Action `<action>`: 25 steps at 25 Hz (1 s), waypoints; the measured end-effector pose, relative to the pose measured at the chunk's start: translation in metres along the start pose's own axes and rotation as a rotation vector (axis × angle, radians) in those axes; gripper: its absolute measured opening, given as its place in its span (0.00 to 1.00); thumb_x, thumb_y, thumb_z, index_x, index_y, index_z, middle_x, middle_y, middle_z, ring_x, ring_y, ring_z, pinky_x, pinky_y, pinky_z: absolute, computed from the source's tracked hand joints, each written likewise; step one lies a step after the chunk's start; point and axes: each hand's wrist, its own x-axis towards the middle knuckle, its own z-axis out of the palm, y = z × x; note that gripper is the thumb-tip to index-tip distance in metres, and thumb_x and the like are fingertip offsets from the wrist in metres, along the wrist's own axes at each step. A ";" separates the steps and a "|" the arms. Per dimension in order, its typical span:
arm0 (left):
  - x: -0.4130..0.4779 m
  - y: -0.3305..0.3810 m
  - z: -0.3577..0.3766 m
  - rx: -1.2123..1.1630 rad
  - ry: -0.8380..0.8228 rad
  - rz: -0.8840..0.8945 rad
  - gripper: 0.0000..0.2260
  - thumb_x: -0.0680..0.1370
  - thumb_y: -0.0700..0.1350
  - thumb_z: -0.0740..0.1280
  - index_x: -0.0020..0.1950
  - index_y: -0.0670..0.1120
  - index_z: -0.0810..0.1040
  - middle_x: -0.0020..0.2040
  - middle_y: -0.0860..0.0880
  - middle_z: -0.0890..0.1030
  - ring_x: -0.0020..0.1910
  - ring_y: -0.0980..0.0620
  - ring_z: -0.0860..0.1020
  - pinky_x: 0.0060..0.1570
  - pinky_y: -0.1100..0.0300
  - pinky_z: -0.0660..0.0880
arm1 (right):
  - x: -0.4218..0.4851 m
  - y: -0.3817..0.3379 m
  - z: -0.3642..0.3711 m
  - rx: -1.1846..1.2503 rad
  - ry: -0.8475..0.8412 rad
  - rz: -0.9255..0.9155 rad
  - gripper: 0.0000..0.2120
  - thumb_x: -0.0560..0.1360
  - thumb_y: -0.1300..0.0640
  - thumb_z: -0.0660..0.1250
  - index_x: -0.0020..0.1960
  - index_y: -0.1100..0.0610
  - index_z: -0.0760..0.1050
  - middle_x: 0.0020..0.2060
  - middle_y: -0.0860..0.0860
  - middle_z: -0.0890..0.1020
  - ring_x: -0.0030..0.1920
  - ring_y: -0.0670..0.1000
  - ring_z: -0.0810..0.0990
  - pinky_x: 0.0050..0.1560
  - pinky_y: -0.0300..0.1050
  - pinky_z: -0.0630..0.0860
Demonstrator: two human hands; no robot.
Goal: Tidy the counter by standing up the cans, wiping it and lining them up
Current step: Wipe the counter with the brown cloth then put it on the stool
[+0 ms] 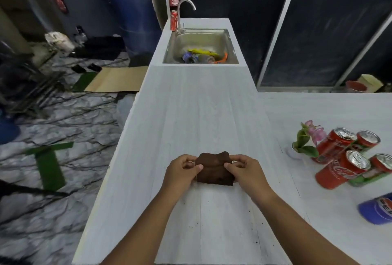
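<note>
You are at the wiping step: your left hand (182, 169) and right hand (244, 169) each pinch a side of the brown cloth (214, 169) lying on the counter (191, 112). The cans (339, 158) stand grouped to your right. Next, press the cloth flat and sweep toward the specks near you.

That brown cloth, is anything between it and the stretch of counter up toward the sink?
Nothing visible. Both hands, left and right, pinch the cloth, and the counter runs bare to the sink. The cans and flower pot stand off to the right.
</note>
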 end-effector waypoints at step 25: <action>0.038 -0.090 -0.080 0.732 0.140 0.621 0.15 0.84 0.49 0.70 0.70 0.52 0.82 0.72 0.55 0.79 0.72 0.55 0.74 0.73 0.52 0.73 | 0.079 0.013 0.053 -0.651 -0.409 -0.529 0.20 0.85 0.53 0.67 0.76 0.43 0.75 0.78 0.36 0.69 0.82 0.34 0.55 0.83 0.43 0.51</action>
